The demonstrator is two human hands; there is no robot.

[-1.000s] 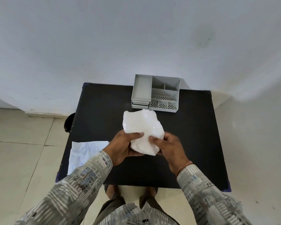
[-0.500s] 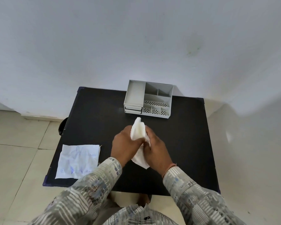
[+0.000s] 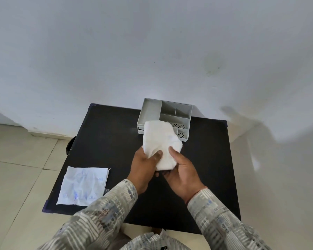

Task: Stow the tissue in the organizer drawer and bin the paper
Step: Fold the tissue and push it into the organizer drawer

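White and soft, the tissue (image 3: 161,143) sits between your two hands at the centre of the frame, lifted clear of the black table (image 3: 206,159) so you can work it into shape. Your left hand (image 3: 143,166) closes on its lower left edge with the thumb pressed across the front, and your right hand (image 3: 182,170) grips the lower right edge, thumb on top and fingers curled beneath; holding it at both sides looks meant to fold it down to a size the drawer will take. At the lower left of the frame the crumpled paper (image 3: 83,186) lies flat near the table's front corner, well apart from your hands and untouched, waiting for the bin. Just beyond the tissue, above centre, the grey organizer (image 3: 175,112) stands at the table's far edge against the wall; the tissue's top hides much of its front, so you cannot tell from here whether the drawer is open. Compared with half a second ago, when the tissue was pinched narrow between your palms, it is now spread into a wider, flatter pad and raised closer to the organizer.
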